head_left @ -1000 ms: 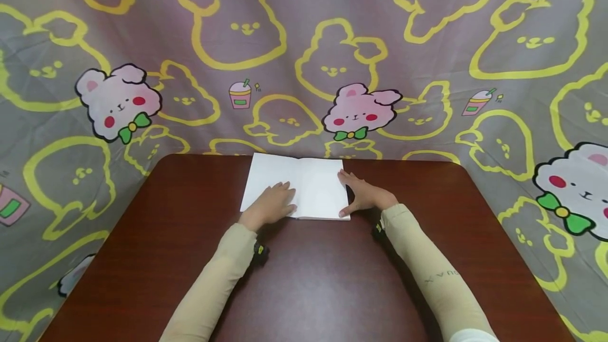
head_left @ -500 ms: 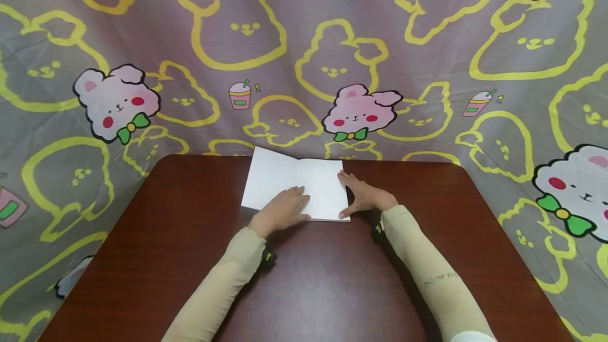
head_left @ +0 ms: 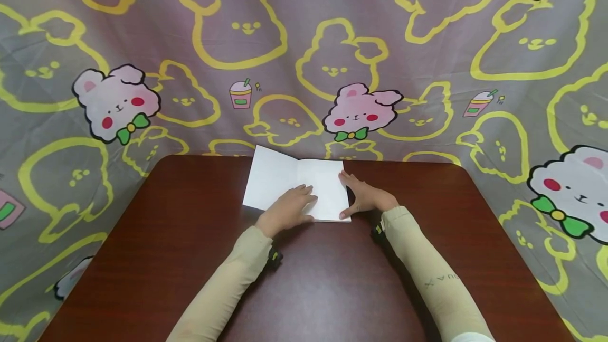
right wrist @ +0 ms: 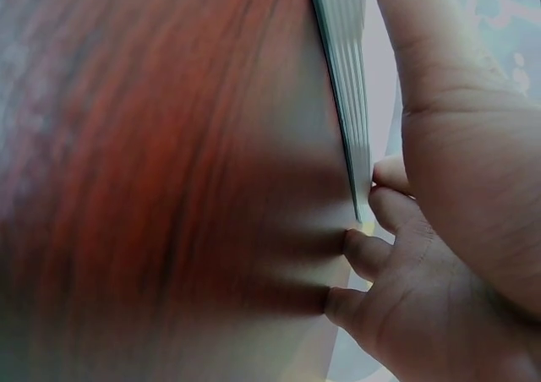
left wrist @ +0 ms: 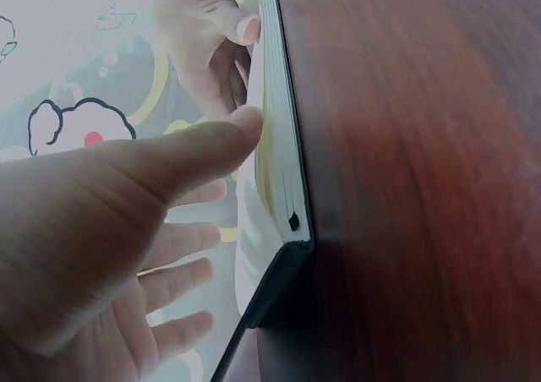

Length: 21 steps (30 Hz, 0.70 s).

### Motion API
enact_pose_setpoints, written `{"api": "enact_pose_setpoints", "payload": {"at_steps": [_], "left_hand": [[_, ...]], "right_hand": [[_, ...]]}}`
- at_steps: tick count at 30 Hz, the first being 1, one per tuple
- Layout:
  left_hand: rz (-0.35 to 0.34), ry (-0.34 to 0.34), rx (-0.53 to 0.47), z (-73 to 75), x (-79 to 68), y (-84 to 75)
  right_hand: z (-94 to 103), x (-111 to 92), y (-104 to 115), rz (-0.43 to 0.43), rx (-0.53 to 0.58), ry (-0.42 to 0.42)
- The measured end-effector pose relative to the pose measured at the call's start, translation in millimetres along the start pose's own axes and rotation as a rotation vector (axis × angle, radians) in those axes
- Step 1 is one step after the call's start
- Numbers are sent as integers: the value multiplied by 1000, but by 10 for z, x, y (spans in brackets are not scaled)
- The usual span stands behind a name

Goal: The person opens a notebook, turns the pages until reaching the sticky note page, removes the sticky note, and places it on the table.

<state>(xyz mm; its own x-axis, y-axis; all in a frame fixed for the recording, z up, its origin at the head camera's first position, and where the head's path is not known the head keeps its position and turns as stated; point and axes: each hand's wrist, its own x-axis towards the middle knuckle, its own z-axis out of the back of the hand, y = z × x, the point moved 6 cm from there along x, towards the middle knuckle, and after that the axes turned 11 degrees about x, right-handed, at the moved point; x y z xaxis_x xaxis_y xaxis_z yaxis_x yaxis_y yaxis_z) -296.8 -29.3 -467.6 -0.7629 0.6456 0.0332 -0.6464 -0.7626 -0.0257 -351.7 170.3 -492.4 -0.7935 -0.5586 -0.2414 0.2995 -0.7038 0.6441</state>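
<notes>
Two beige sleeves [head_left: 220, 284] reach up from the bottom of the head view, and we can make out some dark lettering on the right one. Small black gadgets [head_left: 274, 258] sit under the wrists. Below it all we've got a reddish-brown table [head_left: 323, 289], pretty shiny up close. The left hand [head_left: 288, 207] is over the near middle of the book [head_left: 295, 173], fingers straight and a bit apart, gripping nothing; its wrist cam puts the thumb tip right at the near edge of the pages, though we can't tell how hard it presses, if at all. The right hand [head_left: 364, 195] is spread at the book's right edge, thumb at the near corner, fingers toward the far one, not closed around it. The book lies open at the table's far end, white pages up, left half tilted off the wood. Behind that, we see a grey cloth [head_left: 285, 78] with yellow outlines and pink bunnies.
</notes>
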Motion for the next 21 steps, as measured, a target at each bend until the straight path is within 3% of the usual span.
{"api": "enact_pose_setpoints", "payload": {"at_steps": [21], "left_hand": [[-8, -12, -23, 1, 16, 49]], "right_hand": [[-4, -2, 1, 29, 16, 2]]}}
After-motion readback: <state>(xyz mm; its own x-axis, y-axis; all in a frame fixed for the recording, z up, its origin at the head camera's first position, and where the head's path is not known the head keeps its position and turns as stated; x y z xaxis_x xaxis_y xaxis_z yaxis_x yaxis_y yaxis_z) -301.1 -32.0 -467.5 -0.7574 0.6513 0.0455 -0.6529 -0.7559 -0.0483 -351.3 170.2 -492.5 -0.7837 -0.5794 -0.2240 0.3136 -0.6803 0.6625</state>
